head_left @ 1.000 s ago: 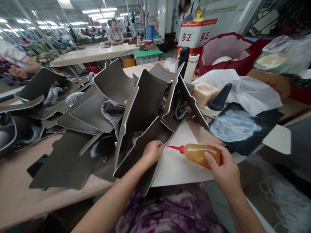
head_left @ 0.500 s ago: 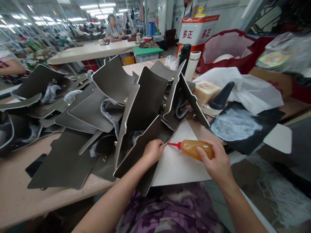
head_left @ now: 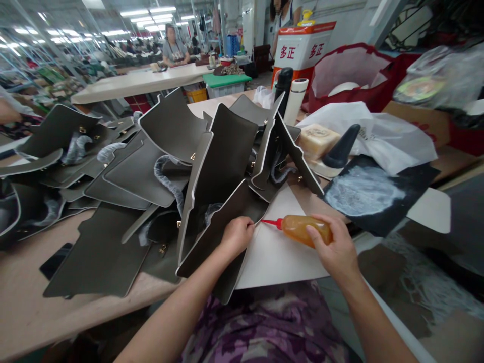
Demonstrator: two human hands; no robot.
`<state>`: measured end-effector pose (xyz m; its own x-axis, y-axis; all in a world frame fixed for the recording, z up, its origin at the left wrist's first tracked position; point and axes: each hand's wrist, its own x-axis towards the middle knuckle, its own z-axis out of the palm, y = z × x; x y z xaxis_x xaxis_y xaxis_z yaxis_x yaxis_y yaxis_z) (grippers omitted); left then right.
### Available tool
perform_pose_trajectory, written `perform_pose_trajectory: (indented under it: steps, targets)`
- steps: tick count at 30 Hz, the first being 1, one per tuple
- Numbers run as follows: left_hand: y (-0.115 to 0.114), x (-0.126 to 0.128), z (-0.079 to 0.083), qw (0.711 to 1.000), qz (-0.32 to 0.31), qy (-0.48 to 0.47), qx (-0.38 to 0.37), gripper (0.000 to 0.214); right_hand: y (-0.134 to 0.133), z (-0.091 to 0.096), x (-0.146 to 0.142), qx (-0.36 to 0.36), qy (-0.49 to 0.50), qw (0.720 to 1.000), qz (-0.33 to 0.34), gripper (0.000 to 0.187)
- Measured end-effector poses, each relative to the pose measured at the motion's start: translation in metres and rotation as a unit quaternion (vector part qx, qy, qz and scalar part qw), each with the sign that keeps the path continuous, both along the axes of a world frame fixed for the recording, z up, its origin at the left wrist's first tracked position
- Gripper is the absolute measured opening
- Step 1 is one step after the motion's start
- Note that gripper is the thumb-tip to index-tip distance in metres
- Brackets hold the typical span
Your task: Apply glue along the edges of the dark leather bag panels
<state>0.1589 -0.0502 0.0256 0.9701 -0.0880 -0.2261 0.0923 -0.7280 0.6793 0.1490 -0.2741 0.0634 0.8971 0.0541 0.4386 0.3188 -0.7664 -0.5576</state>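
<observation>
Above the near edge of the worktop [head_left: 22, 297], right of its middle: bottle [head_left: 302, 231], amber, red nozzle [head_left: 271, 223]. Long axis runs roughly side to side, nozzle end leftward and slightly farther from the near edge than the base. Right hand [head_left: 336, 247] is the nearer one: wrapped around the base end, thumb on the side facing the camera. Left hand [head_left: 236, 238] is just beyond the nozzle tip, thumb and fingertips pinching the edge of a grey-brown panel [head_left: 251, 201].

Key relation: nozzle tip vs panel edge, right by the left fingertips. Tip is at or just beside that edge; can't tell if it touches. White board [head_left: 280, 259] lies below both; can't tell if the bottle rests on it.

Left of the held panel, a pile [head_left: 130, 176] of similar panels runs to the worktop's left end, with gold fittings and plastic-wrapped handles. Toward the right edge: black sheet [head_left: 363, 189] smeared white; behind it a block [head_left: 317, 141] and black tool [head_left: 342, 148]. Toward the far edge: white flask [head_left: 296, 103], black flask [head_left: 283, 85], can [head_left: 298, 33], red bag [head_left: 317, 93].
</observation>
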Motion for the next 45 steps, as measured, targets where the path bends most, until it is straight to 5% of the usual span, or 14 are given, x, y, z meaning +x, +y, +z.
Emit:
perform_pose_trajectory:
  steps: [45]
  targets:
    - [0.0, -0.001, -0.006, 1.0, 0.009, -0.014, -0.017, 0.022, 0.017, -0.006, -0.092, 0.086, 0.183, 0.978, 0.046, 0.019]
